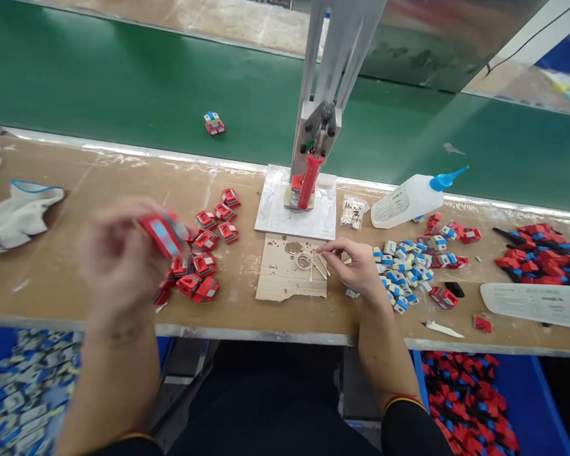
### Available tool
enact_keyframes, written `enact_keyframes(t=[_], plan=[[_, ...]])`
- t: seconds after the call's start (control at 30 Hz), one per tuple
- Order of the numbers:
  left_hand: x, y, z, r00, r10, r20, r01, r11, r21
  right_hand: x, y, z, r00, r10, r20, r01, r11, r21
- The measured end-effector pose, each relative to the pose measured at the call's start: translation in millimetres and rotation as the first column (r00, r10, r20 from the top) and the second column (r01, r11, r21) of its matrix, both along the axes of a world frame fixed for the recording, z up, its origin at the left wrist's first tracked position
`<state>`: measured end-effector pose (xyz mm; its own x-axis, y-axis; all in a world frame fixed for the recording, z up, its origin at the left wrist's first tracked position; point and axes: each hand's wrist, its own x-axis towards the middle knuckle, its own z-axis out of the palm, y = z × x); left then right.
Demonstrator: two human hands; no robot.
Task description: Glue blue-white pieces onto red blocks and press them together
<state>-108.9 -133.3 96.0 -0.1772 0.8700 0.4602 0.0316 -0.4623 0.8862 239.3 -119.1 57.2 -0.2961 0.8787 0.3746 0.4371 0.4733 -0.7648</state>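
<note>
My left hand (pixel 123 253), blurred by motion, grips a red and grey part (pixel 162 233) above the left of the bench. Beside it lies a pile of red parts (pixel 204 263). The fingers of my right hand (pixel 354 263) pinch the end of a thin stick at a small round dish (pixel 304 260). Cotton swabs (pixel 321 268) lie by the dish on a stained piece of cardboard (pixel 275 278). Right of my right hand, many small blue, white and yellow parts (pixel 401 272) are heaped.
A press with a red handle (pixel 310 182) stands on a white plate (pixel 270 212) behind the cardboard. Bottles (pixel 403 202), a swab bag (pixel 353 213) and red parts (pixel 541 253) are at right. A glove (pixel 16 215) lies left. Beyond runs a green belt (pixel 137 88).
</note>
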Motion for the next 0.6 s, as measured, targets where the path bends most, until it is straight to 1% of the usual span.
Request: enact_keyframes(t=[0.03,0.07,0.1,0.13,0.2,0.23,0.3,0.37,0.43,0.47,0.5,0.53,0.6], plan=[[22.3,-19.1,-2.9,0.994,-0.102,0.035,0.103,0.994,-0.037,-1.0,0.4,-1.4,1.000,0.016,0.027,-0.016,1.000,0.002],[42.5,-32.2,-9.4,0.975,-0.216,0.042,0.218,0.974,-0.057,-1.9,1.0,-3.0,0.998,0.034,0.050,-0.034,0.999,0.005],[59.6,-38.7,-18.4,0.962,-0.259,0.087,0.268,0.954,-0.132,-2.8,1.7,-4.7,0.996,0.052,0.069,-0.053,0.999,0.008],[73.0,-38.9,-28.6,0.947,-0.286,0.144,0.310,0.932,-0.186,-3.7,2.5,-6.4,0.994,0.066,0.086,-0.067,0.998,0.009],[88.7,-24.2,-47.6,0.921,-0.330,0.206,0.376,0.890,-0.258,-5.6,3.7,-9.6,0.989,0.088,0.116,-0.090,0.996,0.011],[91.9,-12.4,-54.5,0.917,-0.336,0.214,0.387,0.879,-0.279,-6.6,4.1,-10.9,0.986,0.102,0.131,-0.104,0.995,0.010],[92.9,12.0,-61.4,0.912,-0.359,0.198,0.405,0.861,-0.306,-8.6,4.8,-13.1,0.979,0.138,0.152,-0.141,0.990,0.012],[90.9,30.2,-61.2,0.896,-0.401,0.190,0.443,0.835,-0.326,-10.3,5.4,-14.4,0.973,0.174,0.154,-0.178,0.984,0.017],[88.5,38.6,-58.2,0.877,-0.429,0.217,0.480,0.810,-0.338,-11.3,5.6,-14.4,0.970,0.190,0.151,-0.195,0.981,0.020],[87.3,39.4,-56.7,0.875,-0.423,0.233,0.481,0.808,-0.339,-11.6,5.5,-13.9,0.970,0.190,0.151,-0.195,0.981,0.018],[86.1,38.4,-55.3,0.883,-0.402,0.241,0.464,0.820,-0.334,-11.7,5.3,-13.1,0.971,0.182,0.152,-0.186,0.982,0.013],[85.0,36.1,-54.1,0.901,-0.363,0.238,0.427,0.844,-0.326,-11.7,4.9,-12.0,0.975,0.167,0.148,-0.170,0.985,0.007],[83.2,29.0,-52.0,0.947,-0.249,0.205,0.303,0.904,-0.303,-11.8,4.0,-9.6,0.984,0.126,0.128,-0.126,0.992,-0.011]])
